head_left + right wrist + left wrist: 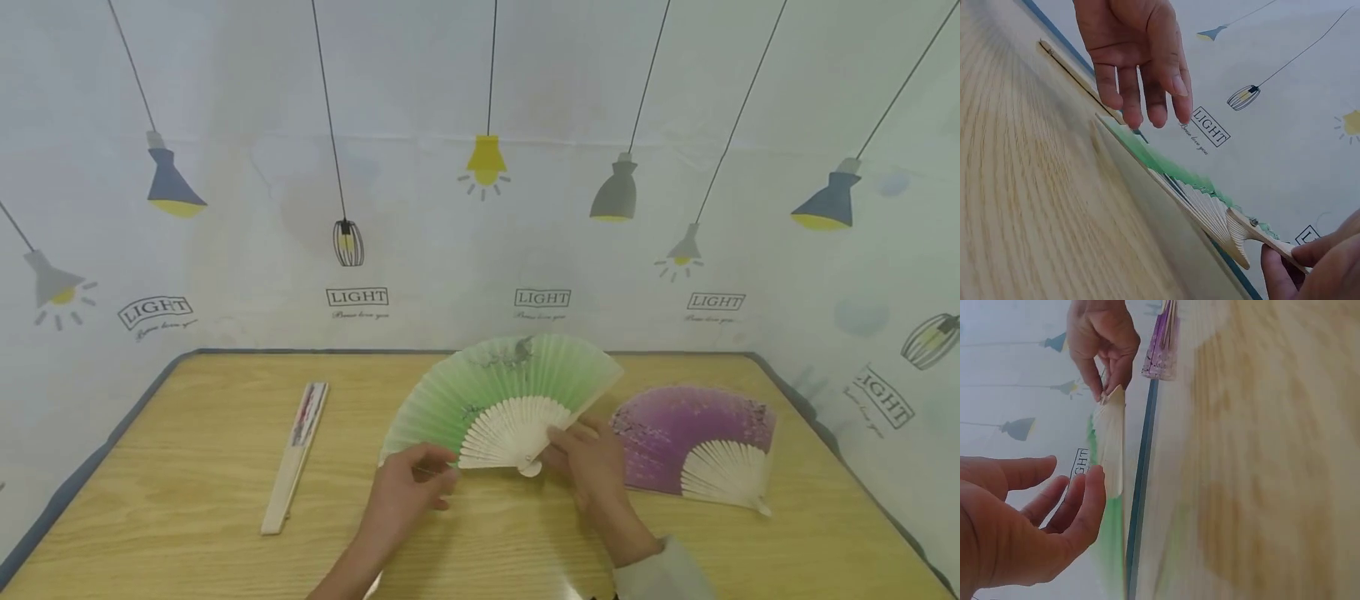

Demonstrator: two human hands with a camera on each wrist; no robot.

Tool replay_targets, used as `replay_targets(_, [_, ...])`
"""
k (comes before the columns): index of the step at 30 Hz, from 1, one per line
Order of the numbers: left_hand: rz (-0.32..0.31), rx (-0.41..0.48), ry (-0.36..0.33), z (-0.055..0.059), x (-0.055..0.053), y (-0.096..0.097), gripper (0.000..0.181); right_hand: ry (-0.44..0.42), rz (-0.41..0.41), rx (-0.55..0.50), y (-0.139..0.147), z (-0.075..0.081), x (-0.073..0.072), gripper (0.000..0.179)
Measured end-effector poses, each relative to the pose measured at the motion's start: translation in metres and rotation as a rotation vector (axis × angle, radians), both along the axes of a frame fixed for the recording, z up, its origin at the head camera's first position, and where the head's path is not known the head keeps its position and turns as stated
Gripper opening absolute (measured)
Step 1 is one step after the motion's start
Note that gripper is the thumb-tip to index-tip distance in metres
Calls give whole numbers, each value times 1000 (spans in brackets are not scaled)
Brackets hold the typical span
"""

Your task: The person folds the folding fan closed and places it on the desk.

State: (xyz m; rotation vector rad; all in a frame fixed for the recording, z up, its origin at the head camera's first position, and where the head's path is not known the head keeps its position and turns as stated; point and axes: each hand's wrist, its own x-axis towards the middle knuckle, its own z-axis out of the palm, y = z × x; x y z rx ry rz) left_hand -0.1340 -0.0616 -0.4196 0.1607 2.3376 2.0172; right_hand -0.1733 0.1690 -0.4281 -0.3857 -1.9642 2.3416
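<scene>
A spread green folding fan (427, 408) with pale ribs is held up over the table. My right hand (592, 458) pinches its right outer rib between thumb and fingers, as the right wrist view also shows at the rib (1266, 240). By the fan's left end, my left hand (412, 483) has thumb and fingers spread apart; in the left wrist view that hand (1041, 531) grips nothing. To the right lies a spread purple folding fan (652, 450), partly behind my right hand. A closed folding fan (295, 458) lies on the left.
The wooden table (150, 517) has a dark blue edge along its back and sides. Behind it and at both sides stands a white backdrop (420, 200) printed with hanging lamps.
</scene>
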Motion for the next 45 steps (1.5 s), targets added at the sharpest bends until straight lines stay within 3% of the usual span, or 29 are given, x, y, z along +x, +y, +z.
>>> replay_targets(5, [40,194,-115,-4,-1,4,34,31,-37,-62,-10,11,0,55])
replay_targets(12, [123,448,-220,-8,-12,10,65,80,-111,-169,-30,23,-1,57])
replay_targets(15, [194,590,-233,-6,-20,11,59,76,-118,-169,-39,26,-2,55])
replay_targets(21, [411,791,-205,-5,-39,9,35,74,-149,-190,-54,22,-3,50])
replay_targets(24, [462,816,-185,-4,-42,6,33,75,-159,-214,-61,17,-3,49])
replay_targets(33, [536,857,-142,-12,-46,4,28,26,-198,-223,-71,10,-3,46])
replay_targets(45, [622,819,-123,-19,-44,9,26,0,-256,-149,-74,-6,-3,43])
